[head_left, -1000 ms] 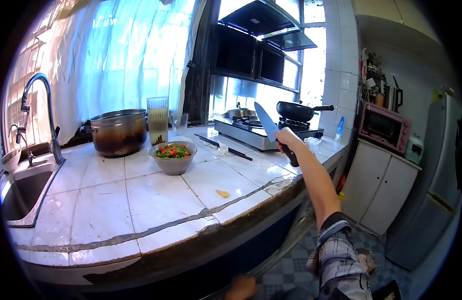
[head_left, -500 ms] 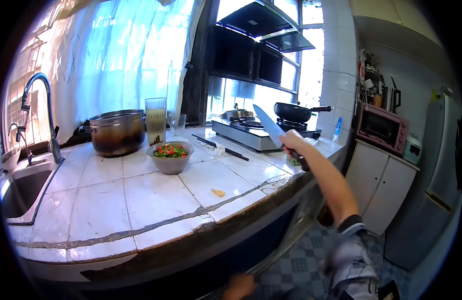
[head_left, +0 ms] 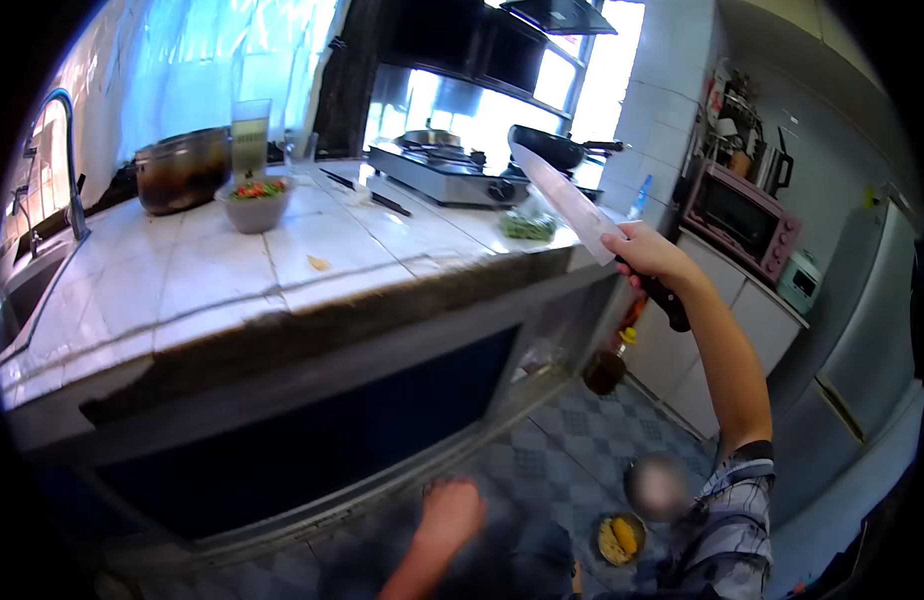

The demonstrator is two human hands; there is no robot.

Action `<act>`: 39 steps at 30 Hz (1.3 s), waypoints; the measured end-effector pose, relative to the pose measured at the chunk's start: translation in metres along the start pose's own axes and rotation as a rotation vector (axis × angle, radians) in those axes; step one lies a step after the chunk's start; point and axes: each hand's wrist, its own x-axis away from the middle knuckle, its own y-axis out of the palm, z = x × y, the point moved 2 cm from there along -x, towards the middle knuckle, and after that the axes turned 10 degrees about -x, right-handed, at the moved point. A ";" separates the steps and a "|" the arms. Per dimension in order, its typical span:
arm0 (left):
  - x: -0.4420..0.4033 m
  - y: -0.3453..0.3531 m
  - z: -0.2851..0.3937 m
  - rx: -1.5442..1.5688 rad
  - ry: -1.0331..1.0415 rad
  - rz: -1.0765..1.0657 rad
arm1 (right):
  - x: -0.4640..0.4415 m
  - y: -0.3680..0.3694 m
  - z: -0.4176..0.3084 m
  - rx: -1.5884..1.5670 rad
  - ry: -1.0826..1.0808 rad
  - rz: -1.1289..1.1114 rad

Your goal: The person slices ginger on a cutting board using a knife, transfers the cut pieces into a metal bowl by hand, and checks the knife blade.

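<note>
One knife [head_left: 580, 212], near the stove [head_left: 444, 181]: my right hand [head_left: 646, 252] is clamping its handle [head_left: 668, 303]; left hand [head_left: 452, 512] is hanging lower, grip unclear.

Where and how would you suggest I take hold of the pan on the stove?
I would grip the pan by its handle, likely from the picture's right: the narrow handle juts out that way, above the stove, away from the wide, round body.
</note>
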 end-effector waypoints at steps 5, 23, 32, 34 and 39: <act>0.023 0.020 0.081 0.103 -0.008 0.005 | 0.100 -0.031 0.053 -0.170 -0.034 -0.144; 0.085 0.142 0.337 -0.107 0.340 -0.066 | 0.515 -0.224 0.308 1.038 -0.696 0.866; 0.125 0.092 0.445 0.147 0.709 0.112 | 0.626 -0.254 0.348 1.190 -0.604 1.045; 0.111 0.115 0.462 0.037 0.704 -0.016 | 0.639 -0.254 0.352 1.206 -0.537 1.010; 0.099 0.151 0.502 0.003 0.768 -0.116 | 0.660 -0.262 0.369 1.165 -0.259 0.893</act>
